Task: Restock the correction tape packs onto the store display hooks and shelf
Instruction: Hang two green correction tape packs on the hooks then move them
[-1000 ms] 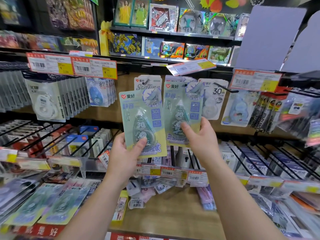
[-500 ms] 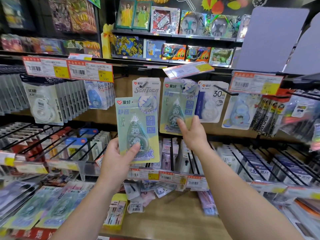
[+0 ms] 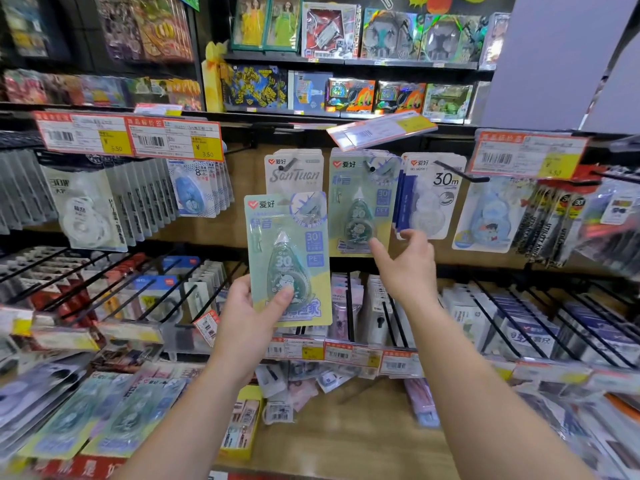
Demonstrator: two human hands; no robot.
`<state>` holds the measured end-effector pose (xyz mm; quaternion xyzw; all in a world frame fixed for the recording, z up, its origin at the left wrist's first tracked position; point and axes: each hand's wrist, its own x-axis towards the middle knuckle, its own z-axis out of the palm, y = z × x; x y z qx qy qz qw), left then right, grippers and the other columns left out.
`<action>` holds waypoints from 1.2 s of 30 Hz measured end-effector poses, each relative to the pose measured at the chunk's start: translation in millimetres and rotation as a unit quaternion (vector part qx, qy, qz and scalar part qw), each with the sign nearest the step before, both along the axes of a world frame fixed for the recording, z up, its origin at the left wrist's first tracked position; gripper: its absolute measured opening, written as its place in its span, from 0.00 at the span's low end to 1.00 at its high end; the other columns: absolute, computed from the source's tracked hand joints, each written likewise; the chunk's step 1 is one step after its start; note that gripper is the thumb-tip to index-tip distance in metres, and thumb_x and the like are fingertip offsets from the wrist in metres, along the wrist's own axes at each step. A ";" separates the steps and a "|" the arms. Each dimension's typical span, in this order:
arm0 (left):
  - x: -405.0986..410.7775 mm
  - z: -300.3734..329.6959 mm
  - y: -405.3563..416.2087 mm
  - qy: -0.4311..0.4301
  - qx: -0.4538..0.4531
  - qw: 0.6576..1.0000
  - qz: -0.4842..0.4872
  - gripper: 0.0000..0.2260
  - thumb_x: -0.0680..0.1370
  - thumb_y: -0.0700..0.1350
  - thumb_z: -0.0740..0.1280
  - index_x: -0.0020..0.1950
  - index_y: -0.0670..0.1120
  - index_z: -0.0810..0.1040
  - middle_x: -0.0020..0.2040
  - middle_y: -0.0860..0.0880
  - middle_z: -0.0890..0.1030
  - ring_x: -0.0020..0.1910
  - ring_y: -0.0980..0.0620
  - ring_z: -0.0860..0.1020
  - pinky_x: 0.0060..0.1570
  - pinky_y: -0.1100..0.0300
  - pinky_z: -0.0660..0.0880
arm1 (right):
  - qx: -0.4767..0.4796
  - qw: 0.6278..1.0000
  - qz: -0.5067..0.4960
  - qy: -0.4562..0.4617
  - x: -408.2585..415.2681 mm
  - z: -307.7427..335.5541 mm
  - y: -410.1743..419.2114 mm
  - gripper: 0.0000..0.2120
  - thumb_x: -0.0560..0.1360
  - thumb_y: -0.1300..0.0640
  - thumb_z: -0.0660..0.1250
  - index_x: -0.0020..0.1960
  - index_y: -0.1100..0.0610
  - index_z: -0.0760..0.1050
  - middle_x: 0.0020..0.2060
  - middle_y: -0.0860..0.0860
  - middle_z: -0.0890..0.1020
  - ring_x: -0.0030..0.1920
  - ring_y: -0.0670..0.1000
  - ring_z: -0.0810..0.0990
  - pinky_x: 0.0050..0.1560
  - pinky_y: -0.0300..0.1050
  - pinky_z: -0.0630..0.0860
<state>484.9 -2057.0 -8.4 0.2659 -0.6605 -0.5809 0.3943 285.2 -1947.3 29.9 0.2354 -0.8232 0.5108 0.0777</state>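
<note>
Your left hand (image 3: pixel 247 311) is grasping a green correction tape pack (image 3: pixel 289 259) by its lower edge, thumb across the front, holding it upright before the display. Your right hand (image 3: pixel 403 268) is released, fingers spread, its fingertips touching the bottom of a matching pack (image 3: pixel 360 206) hanging on the hook (image 3: pixel 373 168) at one o'clock.

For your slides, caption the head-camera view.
Left hand holds a green correction tape pack; right hand reaches a hung one.
</note>
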 end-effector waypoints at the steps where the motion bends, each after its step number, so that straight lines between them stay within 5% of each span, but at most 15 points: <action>1: -1.1 -0.3 0.4 -0.003 -0.002 1.000 -0.003 0.15 0.76 0.50 0.71 0.59 0.54 0.73 0.52 0.57 0.84 0.50 0.60 0.82 0.52 0.57 0.77 | -0.008 1.000 0.007 0.008 8.4 -2.1 6.4 0.29 0.76 0.39 0.66 0.69 0.55 0.67 0.63 0.54 0.74 0.61 0.53 0.74 0.59 0.49 0.72; 6: -6.3 5.1 12.3 0.013 0.009 0.999 -0.044 0.14 0.76 0.47 0.72 0.58 0.55 0.73 0.53 0.55 0.83 0.50 0.60 0.82 0.51 0.60 0.77 | -0.016 0.992 0.118 -0.029 58.1 -8.7 33.6 0.13 0.79 0.43 0.63 0.59 0.50 0.72 0.47 0.44 0.79 0.46 0.40 0.77 0.40 0.33 0.70; 13: -9.2 11.8 33.0 0.022 -0.026 0.994 -0.101 0.13 0.78 0.43 0.70 0.60 0.55 0.73 0.55 0.56 0.82 0.54 0.59 0.81 0.57 0.55 0.77 | 0.009 0.979 0.203 -0.020 94.0 -13.9 50.7 0.09 0.77 0.45 0.66 0.56 0.43 0.71 0.43 0.38 0.81 0.43 0.33 0.79 0.39 0.29 0.73; 16: -8.0 13.0 40.8 0.035 -0.029 0.992 -0.118 0.14 0.79 0.43 0.69 0.62 0.54 0.73 0.57 0.55 0.82 0.57 0.58 0.80 0.60 0.54 0.76 | -0.026 0.979 0.202 -0.008 97.1 -16.3 55.6 0.06 0.78 0.48 0.67 0.54 0.44 0.72 0.44 0.38 0.82 0.44 0.36 0.81 0.44 0.36 0.77; 25: -15.6 28.4 55.3 0.042 -0.066 0.988 -0.134 0.16 0.77 0.48 0.70 0.63 0.56 0.72 0.55 0.59 0.82 0.57 0.57 0.80 0.60 0.50 0.76 | -0.074 0.982 0.173 0.001 95.1 -7.7 70.7 0.05 0.77 0.47 0.67 0.51 0.42 0.72 0.41 0.41 0.82 0.39 0.39 0.79 0.38 0.34 0.72; 33: -24.7 37.4 61.3 0.051 -0.051 0.989 -0.127 0.14 0.79 0.44 0.68 0.63 0.56 0.72 0.55 0.59 0.82 0.54 0.63 0.80 0.55 0.61 0.76 | -0.073 0.983 0.168 -0.002 91.3 3.9 73.2 0.04 0.78 0.48 0.66 0.50 0.44 0.71 0.40 0.39 0.81 0.40 0.31 0.77 0.36 0.25 0.69; 36: -27.6 38.8 60.8 0.042 -0.052 0.990 -0.122 0.15 0.79 0.45 0.68 0.65 0.55 0.72 0.55 0.58 0.83 0.55 0.61 0.81 0.57 0.56 0.77 | -0.067 0.984 0.166 0.000 88.0 5.3 73.0 0.04 0.78 0.48 0.66 0.50 0.45 0.71 0.38 0.39 0.80 0.39 0.30 0.76 0.35 0.24 0.68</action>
